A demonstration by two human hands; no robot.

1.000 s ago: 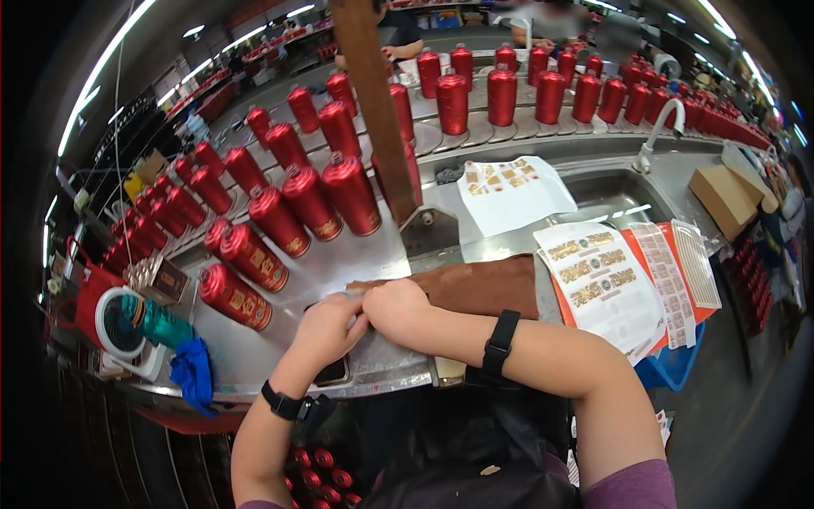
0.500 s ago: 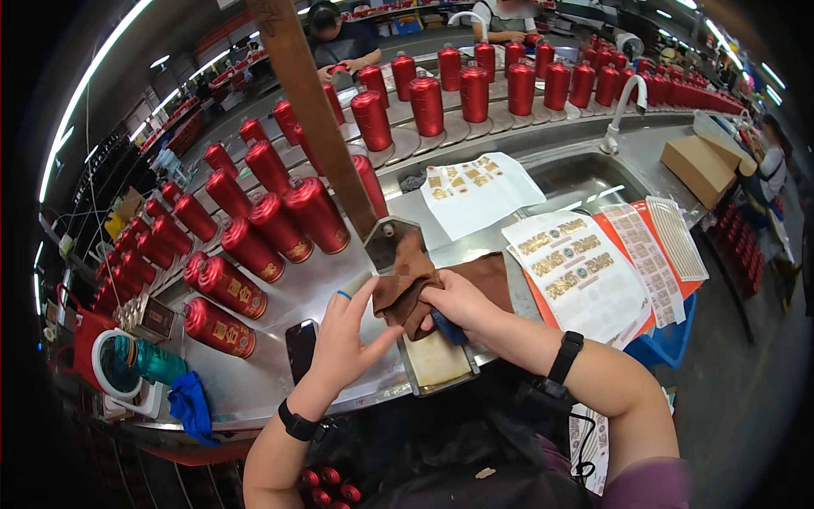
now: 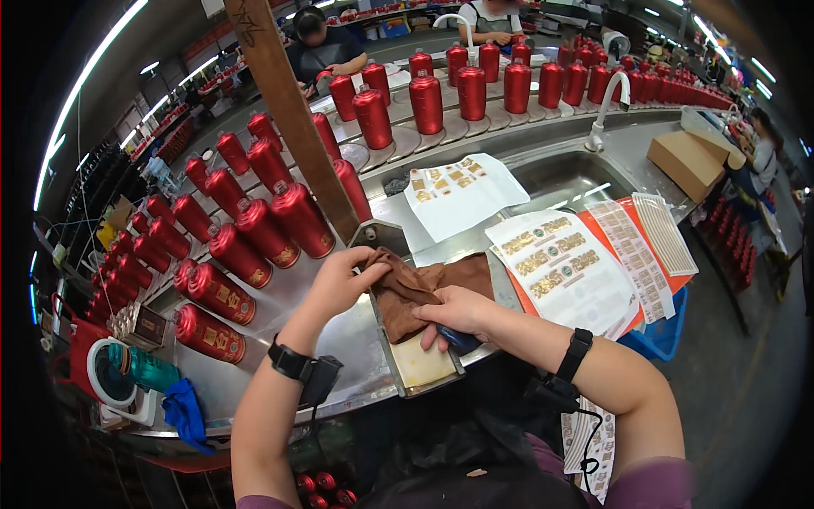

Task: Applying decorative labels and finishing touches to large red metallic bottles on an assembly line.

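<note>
A crumpled brown cloth [image 3: 415, 284] lies over the bench edge between my hands. My left hand [image 3: 349, 278] is closed on its upper left edge, pinching it between thumb and fingers. My right hand [image 3: 458, 312] grips the cloth's lower right part, with a dark blue object [image 3: 459, 341] under the palm whose kind I cannot make out. Below the cloth, a cream-coloured pad [image 3: 422, 363] sits in a narrow metal tray [image 3: 459, 371]. Farther off lies a white sheet of gold stickers [image 3: 469, 197]. To the right is another white sheet with gold labels [image 3: 560, 267].
Red bottles [image 3: 292, 222] crowd the left side; more stand on a round-plated conveyor [image 3: 509, 117] behind. A wooden post [image 3: 292, 110] rises beyond my left hand. A sink [image 3: 577, 174] with a white tap [image 3: 604, 119], a cardboard box [image 3: 688, 163] and a teal bottle [image 3: 151, 367] are around. Two people work opposite.
My left hand, with fingers spread beside the cloth before, has moved away from me and closed on its edge. The cloth is more spread out. My right hand keeps its hold.
</note>
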